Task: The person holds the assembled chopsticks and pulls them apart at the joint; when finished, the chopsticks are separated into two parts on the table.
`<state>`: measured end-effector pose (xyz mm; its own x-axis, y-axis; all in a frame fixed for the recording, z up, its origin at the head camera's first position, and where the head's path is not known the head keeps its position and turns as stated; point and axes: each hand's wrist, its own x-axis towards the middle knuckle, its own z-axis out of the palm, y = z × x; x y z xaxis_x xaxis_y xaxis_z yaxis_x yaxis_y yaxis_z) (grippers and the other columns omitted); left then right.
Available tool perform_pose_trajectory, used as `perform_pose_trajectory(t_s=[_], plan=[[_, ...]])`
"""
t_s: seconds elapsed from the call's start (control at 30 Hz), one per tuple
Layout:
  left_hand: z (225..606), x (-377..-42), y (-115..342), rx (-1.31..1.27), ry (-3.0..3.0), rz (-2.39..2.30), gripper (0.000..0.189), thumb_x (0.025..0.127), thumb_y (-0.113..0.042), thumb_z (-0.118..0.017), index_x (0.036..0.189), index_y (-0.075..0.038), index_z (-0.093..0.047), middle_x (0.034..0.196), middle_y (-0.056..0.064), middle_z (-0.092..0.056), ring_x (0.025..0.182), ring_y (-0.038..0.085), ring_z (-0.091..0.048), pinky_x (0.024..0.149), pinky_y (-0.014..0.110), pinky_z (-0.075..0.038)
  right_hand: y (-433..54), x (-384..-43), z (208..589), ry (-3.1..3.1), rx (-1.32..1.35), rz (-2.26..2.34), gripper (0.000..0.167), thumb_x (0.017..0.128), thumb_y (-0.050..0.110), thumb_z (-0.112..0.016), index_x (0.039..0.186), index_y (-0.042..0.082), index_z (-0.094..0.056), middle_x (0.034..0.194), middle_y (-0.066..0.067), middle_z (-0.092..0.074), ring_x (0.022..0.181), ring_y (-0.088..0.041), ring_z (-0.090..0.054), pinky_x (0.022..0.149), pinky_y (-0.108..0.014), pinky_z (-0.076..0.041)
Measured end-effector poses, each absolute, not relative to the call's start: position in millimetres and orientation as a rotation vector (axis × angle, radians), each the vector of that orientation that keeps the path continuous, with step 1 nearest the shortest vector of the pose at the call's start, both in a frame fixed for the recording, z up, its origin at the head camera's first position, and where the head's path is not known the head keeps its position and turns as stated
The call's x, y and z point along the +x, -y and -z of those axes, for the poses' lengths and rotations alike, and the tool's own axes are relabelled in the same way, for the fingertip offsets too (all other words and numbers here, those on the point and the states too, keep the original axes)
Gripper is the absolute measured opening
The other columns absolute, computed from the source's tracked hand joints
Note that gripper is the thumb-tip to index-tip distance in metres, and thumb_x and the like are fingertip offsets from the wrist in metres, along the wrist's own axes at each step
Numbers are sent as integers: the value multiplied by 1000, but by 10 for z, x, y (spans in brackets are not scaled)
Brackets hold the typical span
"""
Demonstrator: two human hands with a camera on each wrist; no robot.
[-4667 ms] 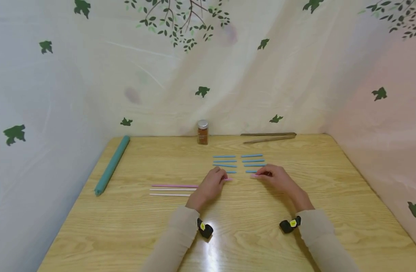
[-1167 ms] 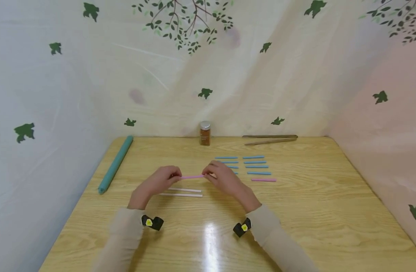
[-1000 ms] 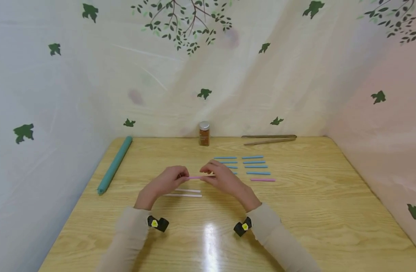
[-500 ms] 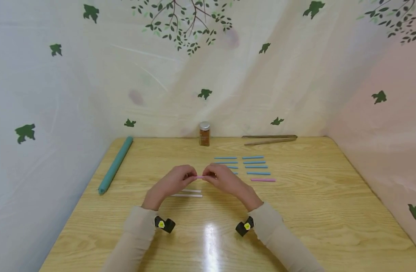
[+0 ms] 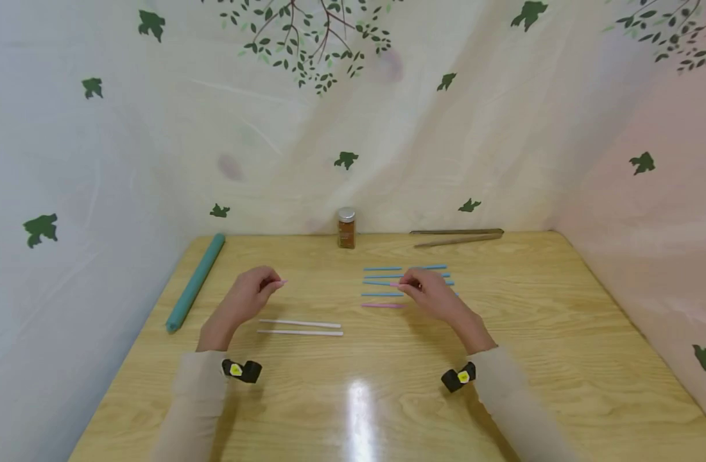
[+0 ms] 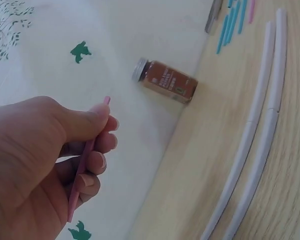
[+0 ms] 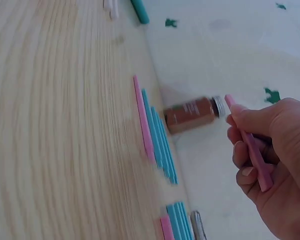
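My left hand (image 5: 248, 294) is raised at the left and pinches one half of a pink chopstick (image 6: 77, 187). The other pink half (image 7: 255, 159) is gripped between thumb and fingers of my right hand (image 5: 436, 296), which overlaps the blue rows in the head view. Below my left hand lie two whole white chopsticks (image 5: 301, 323), each with a seam midway. Several blue chopstick halves (image 5: 382, 276) lie in two columns. A pink half (image 5: 382, 305) lies in front of the left column. Another pink half (image 7: 166, 228) lies by the right column, hidden by my right hand in the head view.
A spice jar (image 5: 346, 231) with a silver lid stands at the table's back edge. Long tongs (image 5: 457, 231) lie at the back right. Along the left side of the wooden table (image 5: 422, 410) lies a green roll (image 5: 195, 282). Patterned cloth (image 5: 295, 186) surrounds the table.
Both hands held one pink chopstick between them. It has come apart; my left hand has moved left with one half, my right hand right with the other.
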<state>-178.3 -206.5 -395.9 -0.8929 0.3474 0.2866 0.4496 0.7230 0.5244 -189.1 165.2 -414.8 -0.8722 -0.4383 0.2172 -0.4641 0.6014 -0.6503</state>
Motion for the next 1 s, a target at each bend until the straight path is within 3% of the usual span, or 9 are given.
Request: perform_pose_trajectory(t_s=[0.1, 0.23, 0.63, 1.0], plan=[[3960, -1794, 2060, -664, 2777, 944, 15, 96, -15, -58, 91, -3, -64, 75, 5, -57, 63, 12, -44, 58, 26, -39, -1839, -1873, 4149, 2743, 745, -1170, 15, 95, 17, -60, 95, 4, -67, 83, -12, -64, 65, -12, -50, 57, -26, -44], [4014, -1776, 1811, -715, 2815, 989, 19, 97, -19, -57, 95, -3, -66, 80, 4, -59, 67, 11, -47, 61, 25, -42, -1990, -1812, 4195, 2701, 717, -1183, 16, 94, 20, -62, 96, 6, -69, 83, -4, -61, 66, -10, -50, 56, -23, -48], [4257, -1699, 1056, -881, 2820, 950, 14, 96, -7, -56, 104, -6, -67, 91, 3, -54, 78, 11, -50, 72, 27, -48, -2413, -1676, 4357, 2718, 590, -1103, 9, 90, 11, -65, 98, 8, -70, 85, -1, -61, 70, -10, -47, 60, -23, -42], [4470, -1624, 509, -905, 2794, 961, 9, 96, -7, -54, 99, -6, -63, 94, 3, -56, 89, 16, -54, 83, 31, -48, -2613, -1581, 4462, 2824, 555, -1135, 7, 88, 13, -68, 93, 15, -74, 85, 1, -63, 72, -7, -50, 63, -23, -44]])
